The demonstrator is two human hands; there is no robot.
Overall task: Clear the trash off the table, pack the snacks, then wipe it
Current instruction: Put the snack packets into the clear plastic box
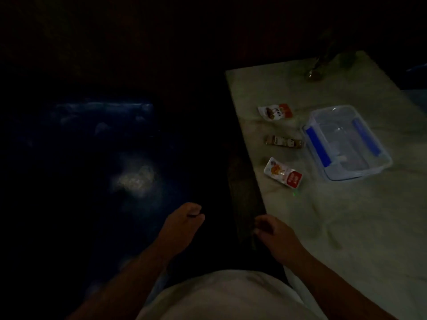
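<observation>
Starting at the left, at about nine o'clock in the view, something pale and crumpled (135, 177) lies low in a dark blue-lit area beside the table; it may be trash already dropped there, but the gloom hides what it is. At six o'clock the left hand (182, 224) hangs over that dark space, its fingers drawn together with thumb against fingertips; whether anything small is pinched between them I cannot tell. Just to its right, the right hand (272, 234) sits at the near left edge of the pale table (346, 239), fingers curled loosely inward, apparently holding nothing.

Three snack packets lie in a column toward two o'clock, well apart from both hands. The farthest is a white and red pouch (275, 111), the middle one a slim brown bar (283, 142), the nearest a white pouch with a red end (283, 173). All look light, thin and crinkly, with slick film that could slide on the tabletop. I judge a pinch across each one's short edge, or a flat lift under the bar, would serve best.

Right of them, close beside the bar, stands a clear plastic box (346, 142) with blue side clips, open and seemingly empty. It looks rigid and light, likely to skate if nudged, so steadying its rim seems wise.
</observation>
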